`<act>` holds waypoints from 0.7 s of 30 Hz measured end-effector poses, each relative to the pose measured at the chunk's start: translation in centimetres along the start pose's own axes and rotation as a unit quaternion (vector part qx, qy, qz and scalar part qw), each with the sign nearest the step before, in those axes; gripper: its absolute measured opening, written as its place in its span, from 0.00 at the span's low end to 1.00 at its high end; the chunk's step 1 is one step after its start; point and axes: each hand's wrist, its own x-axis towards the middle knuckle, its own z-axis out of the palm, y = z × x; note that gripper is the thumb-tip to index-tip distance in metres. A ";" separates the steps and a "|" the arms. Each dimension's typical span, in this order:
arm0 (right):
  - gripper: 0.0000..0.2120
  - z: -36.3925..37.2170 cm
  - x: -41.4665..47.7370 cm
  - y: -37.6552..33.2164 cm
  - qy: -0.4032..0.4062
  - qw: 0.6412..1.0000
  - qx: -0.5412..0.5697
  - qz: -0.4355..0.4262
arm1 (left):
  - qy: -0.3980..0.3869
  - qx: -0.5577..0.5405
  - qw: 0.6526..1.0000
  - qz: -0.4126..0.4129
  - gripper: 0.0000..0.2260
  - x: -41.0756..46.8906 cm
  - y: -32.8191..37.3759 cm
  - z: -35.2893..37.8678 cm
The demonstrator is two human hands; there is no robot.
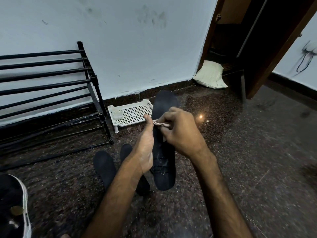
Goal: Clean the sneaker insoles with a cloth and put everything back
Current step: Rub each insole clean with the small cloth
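We hold the black insole [164, 162] off the floor [240, 152] with our left hand [145, 146], thumb laid along its left edge, fingers hidden underneath. Our right hand [181, 133] pinches the bunched cloth [160, 123] against the insole's upper surface. A second insole [104, 167] lies on the floor beside a white perforated tray [132, 114].

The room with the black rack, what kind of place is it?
Probably a hallway corner at home: there's a shoe rack, a sneaker on the stone floor, and a wooden door.
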 end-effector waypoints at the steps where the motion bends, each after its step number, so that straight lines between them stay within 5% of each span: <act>1: 0.07 0.0 -0.1 0.0 -0.036 0.999 -0.008 -0.001 | 0.000 -0.007 1.000 -0.001 0.34 0.0 0.2 -0.3; 7: 0.08 0.0 -0.3 0.5 0.082 0.991 -0.084 0.061 | -0.018 0.014 1.000 -0.001 0.35 0.1 -0.3 -0.3; 12: 0.08 0.0 -0.1 -0.5 -0.054 0.998 -0.021 0.005 | -0.002 -0.021 1.000 0.001 0.33 0.2 0.5 -0.8; 17: 0.09 -0.1 -0.2 -0.2 0.091 0.988 -0.121 0.042 | -0.006 0.005 1.000 -0.008 0.34 0.4 -0.5 -0.5; 21: 0.09 0.2 -0.1 -1.2 -0.041 0.998 -0.046 -0.025 | -0.001 -0.031 1.000 -0.002 0.32 0.3 0.3 -1.2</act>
